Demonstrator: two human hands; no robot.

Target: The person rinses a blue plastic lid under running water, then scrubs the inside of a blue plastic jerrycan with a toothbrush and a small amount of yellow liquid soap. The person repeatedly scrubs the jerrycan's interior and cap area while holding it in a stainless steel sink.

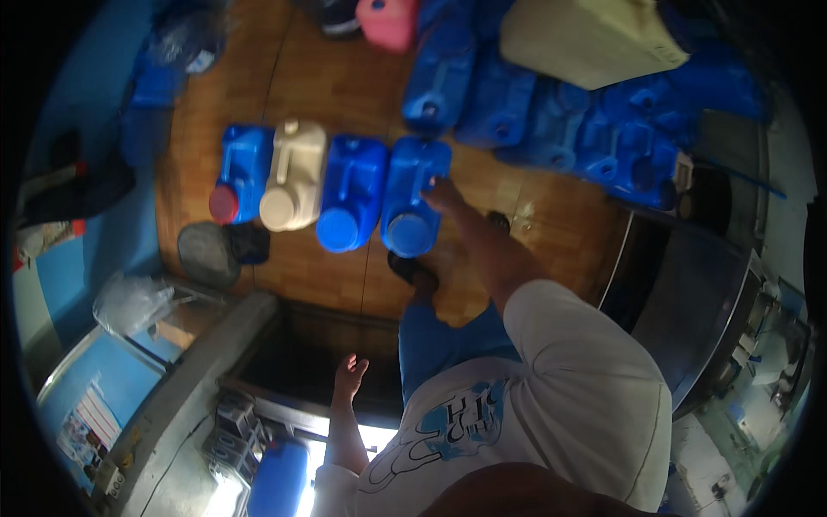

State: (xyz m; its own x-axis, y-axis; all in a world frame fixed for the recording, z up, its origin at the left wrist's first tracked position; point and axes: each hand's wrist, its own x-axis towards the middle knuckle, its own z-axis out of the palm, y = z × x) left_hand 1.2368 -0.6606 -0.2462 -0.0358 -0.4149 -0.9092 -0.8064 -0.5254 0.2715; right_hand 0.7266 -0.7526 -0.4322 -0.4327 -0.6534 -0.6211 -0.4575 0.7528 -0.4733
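Note:
Four-sided plastic jugs stand in a row on the floor. At the right end is a blue jug (416, 194) with a light blue cap, and my right hand (441, 196) is closed at its handle; the fingers are partly blurred. To its left come another blue jug (355, 191), a cream jug (297, 172) and a blue jug with a red cap (245, 164). My left hand (350, 376) hangs low over a dark recess, holding nothing, its fingers apart.
Several blue jugs (551, 129) crowd the far right, with a large cream container (594, 39) above them. A pink jug (388, 21) is at the far edge. A grey ledge (224, 340) runs at lower left, and a dark-topped counter (698, 293) stands at right.

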